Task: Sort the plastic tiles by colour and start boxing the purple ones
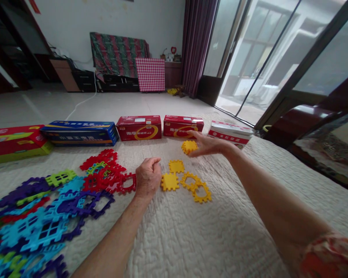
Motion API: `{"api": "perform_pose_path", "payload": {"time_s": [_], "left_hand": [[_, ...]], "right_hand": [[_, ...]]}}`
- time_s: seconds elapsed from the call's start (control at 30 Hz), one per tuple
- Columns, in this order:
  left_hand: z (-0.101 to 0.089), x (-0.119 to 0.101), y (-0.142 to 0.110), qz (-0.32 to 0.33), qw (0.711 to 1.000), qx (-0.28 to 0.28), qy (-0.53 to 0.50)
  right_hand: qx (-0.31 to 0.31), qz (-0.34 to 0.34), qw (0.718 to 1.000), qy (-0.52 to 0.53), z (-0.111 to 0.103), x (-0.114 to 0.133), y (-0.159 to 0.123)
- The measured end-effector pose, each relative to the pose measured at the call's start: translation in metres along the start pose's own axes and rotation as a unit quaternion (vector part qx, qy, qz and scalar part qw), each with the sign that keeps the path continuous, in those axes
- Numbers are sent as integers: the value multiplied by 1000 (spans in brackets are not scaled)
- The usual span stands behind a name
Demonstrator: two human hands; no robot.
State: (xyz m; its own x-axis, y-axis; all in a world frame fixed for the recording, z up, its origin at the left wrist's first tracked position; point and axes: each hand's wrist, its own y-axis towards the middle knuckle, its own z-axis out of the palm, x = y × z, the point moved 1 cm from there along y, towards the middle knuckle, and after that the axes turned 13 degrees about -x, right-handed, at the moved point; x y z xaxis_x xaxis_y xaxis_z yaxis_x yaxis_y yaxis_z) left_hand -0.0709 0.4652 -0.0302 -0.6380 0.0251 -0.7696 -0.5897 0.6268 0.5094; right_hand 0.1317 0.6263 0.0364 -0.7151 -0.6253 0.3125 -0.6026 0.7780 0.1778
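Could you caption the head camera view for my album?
Right hand at yellow pieces, left hand beside red ones.

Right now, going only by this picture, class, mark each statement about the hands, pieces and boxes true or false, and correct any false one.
1. The right hand is at the yellow stack. True.
2. The left hand is spread flat. False: its fingers are curled.
3. The left hand is between the red pieces and the loose yellow pieces. True.
4. The blue box stands between the two dark red boxes. False: it stands to the left of both.
5. All the loose yellow pieces are solid. False: two have openings.
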Motion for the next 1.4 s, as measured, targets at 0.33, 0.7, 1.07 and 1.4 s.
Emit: {"api": "perform_pose_path", "payload": {"time_s": [0.33, 0.7, 1.07, 1.4], "left_hand": [[0, -2, 1, 3, 1000, 4, 5], [1, -1, 1, 4, 1000, 5, 14], [0, -1, 1, 8, 1000, 5, 13], [-1, -2, 1, -2, 1000, 8, 11]], "right_hand": [[-145, 172, 973, -49, 35, 42, 2], [-100, 187, 970, -116, 37, 38, 12], [-117, 178, 973, -93, 36, 33, 8], [-219, 85, 971, -34, 16, 46, -16]]}}
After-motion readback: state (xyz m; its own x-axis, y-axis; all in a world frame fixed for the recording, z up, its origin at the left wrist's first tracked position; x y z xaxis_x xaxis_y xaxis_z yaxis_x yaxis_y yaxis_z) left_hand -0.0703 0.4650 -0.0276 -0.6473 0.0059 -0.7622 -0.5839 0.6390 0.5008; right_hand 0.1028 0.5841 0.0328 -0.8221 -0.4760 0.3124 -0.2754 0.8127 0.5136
